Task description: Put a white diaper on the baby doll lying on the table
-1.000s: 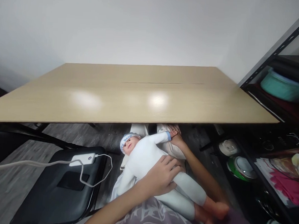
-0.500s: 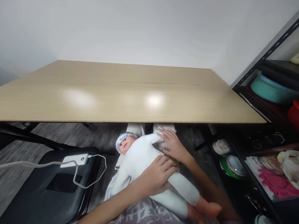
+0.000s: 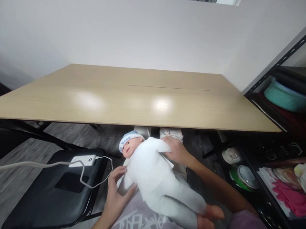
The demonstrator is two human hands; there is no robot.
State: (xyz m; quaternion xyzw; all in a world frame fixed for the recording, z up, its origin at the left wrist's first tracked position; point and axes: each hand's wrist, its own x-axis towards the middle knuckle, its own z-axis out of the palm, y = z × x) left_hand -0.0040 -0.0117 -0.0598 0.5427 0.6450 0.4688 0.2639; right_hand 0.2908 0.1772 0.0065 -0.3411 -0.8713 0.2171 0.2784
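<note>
A baby doll (image 3: 152, 169) in a white suit and a blue and white cap lies on its back across my lap. Its head points to the far left and its bare feet to the near right. My left hand (image 3: 118, 192) is curved round the doll's arm on the near left, thumb on one side and fingers on the other. At the far side, my right hand (image 3: 178, 151) holds the doll's other arm, its fingertips hidden behind the white sleeve.
A wooden table (image 3: 143, 107) spans the front, its edge just beyond the doll. On the left, a black chair (image 3: 51, 198) bears a white power bank (image 3: 84, 161) with a cable and a dark phone-like slab (image 3: 72, 182). Dark shelves with a teal basin (image 3: 289, 97) stand on the right.
My left hand has gone from the doll's hip to its near arm. My right hand stays by the far arm, now with its fingers behind it. The view has tilted up slightly.
</note>
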